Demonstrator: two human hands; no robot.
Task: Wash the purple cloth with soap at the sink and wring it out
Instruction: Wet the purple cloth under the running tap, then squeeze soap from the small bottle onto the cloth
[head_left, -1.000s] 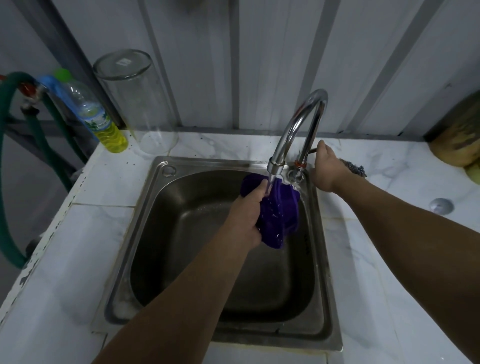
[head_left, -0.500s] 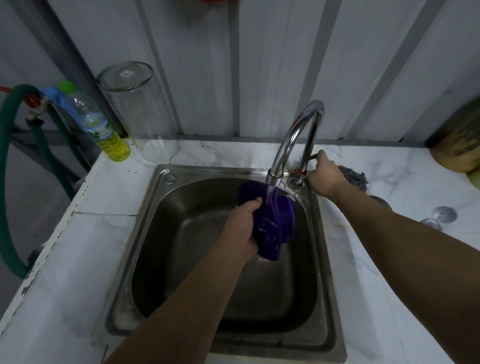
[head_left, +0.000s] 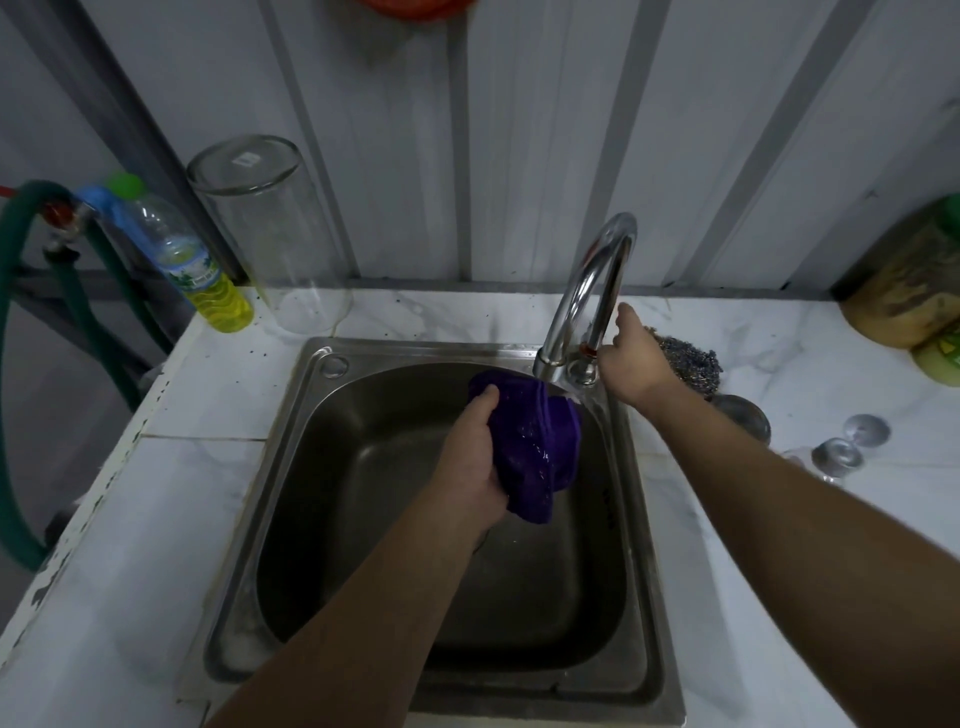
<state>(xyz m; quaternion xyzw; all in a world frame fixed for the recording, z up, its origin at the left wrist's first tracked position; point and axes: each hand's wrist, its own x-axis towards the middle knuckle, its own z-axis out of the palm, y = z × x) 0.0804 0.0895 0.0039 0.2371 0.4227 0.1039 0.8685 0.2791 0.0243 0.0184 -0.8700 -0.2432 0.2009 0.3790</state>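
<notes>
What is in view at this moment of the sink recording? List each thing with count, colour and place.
purple cloth: one, purple, under the faucet spout, over the basin
faucet: one, chrome, at the sink's back right rim, water running
sink: one, steel, set in the white counter
bottle: one, clear with yellow liquid, back left counter
glass jar: one, clear, upside down beside the bottle
hose: one, green, far left
scourer: one, grey metal, behind the right wrist
left hand: grips the cloth
right hand: at the faucet's base, grip unclear
</notes>
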